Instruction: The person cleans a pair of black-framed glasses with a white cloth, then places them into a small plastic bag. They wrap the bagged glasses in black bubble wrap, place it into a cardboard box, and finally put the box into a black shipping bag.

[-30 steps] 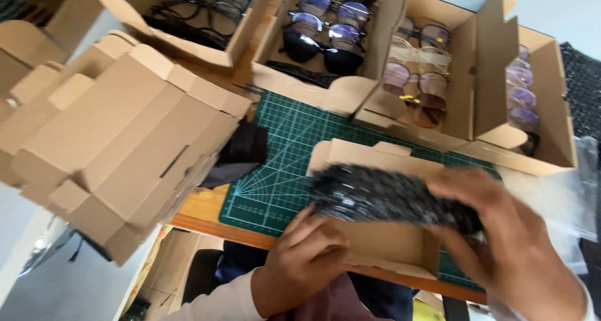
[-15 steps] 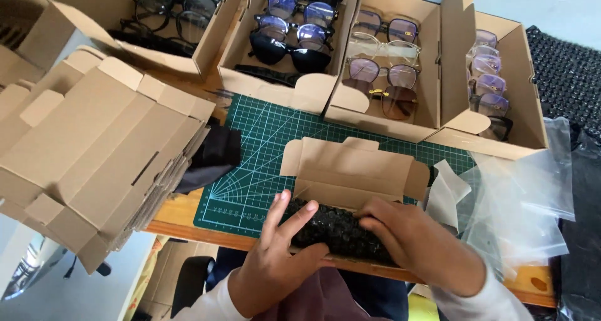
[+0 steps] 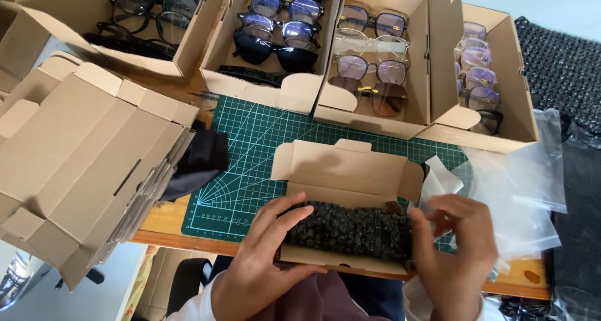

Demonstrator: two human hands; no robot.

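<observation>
Head view of the worktop (image 3: 169,224). We held a black bubble-wrapped bundle (image 3: 350,230) lying lengthwise inside a small open cardboard box (image 3: 341,170) at the near edge of a green cutting mat (image 3: 250,152). Our left hand (image 3: 263,264) clasped the bundle's left end, fingers spread over its top and thumb along the box's front wall; our right hand (image 3: 454,252) closed around its right end. Behind the mat stood four open cartons of eyeglasses (image 3: 282,26), side by side. A stack of flat folded boxes (image 3: 81,164) lay to the left, just beside a black cloth (image 3: 200,161). Clear plastic bags (image 3: 519,177) lay to the right, next to a black bubble-wrap sheet (image 3: 563,64).
</observation>
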